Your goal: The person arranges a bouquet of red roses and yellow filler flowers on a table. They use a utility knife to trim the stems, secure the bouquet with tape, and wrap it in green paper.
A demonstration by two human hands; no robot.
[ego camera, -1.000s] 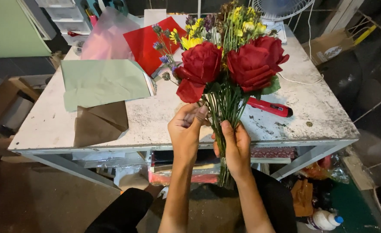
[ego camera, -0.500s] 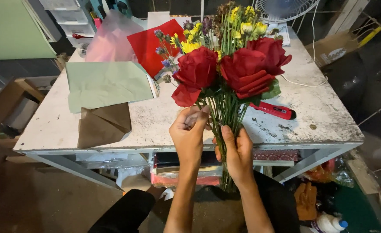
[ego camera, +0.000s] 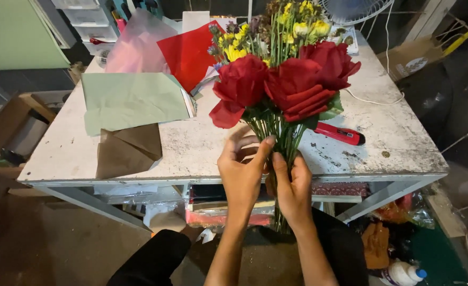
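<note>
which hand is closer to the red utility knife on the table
Right. The right hand grips the stems just below-left of the red utility knife; the left hand sits farther left.

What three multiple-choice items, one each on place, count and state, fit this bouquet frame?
1. Where does the red cutter lie?
A. on the table, right of the stems
B. on the floor
C. on the green paper

2. How many big red roses show?
A. one
B. three
C. six

3. How are the stems held?
A. lying loose on the table
B. standing in a vase
C. gripped upright by both hands

Answers: 1 A, it rests on the white tabletop beside the stems. 2 B, three red heads sit together. 3 C, left hand and right hand wrap them.
</note>
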